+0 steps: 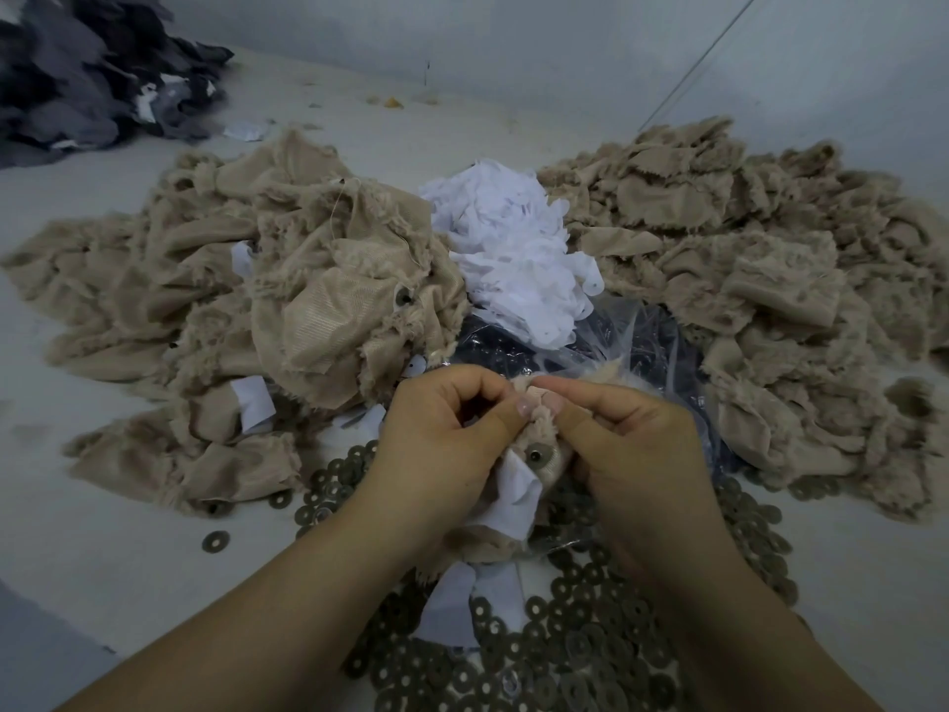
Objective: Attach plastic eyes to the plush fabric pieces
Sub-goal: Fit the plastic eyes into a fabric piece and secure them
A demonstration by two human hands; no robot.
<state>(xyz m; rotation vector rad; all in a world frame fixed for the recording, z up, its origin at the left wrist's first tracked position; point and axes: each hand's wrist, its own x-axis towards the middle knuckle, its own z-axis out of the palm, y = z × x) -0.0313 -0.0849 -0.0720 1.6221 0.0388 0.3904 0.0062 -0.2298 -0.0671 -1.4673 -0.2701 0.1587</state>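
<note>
Pinching a tan plush fabric piece just below the centre of the frame: left hand and right hand, each grip curled tight on the fuzzy upper edge, thumbs almost touching. Fitted already on the piece's smooth back, between the two hands, a dark washer round a post. Hanging beneath it, a white paper tag. Spread across the pale tabletop in the lower middle, under both forearms, a scatter of loose washers. Lying behind the hands, a clear plastic bag with dark contents, too blurred to name. Heaped at left centre, a tan fabric pile; at right centre, a second tan pile; between them, a white paper heap. Stacked in the upper left corner, dark grey fabric.
</note>
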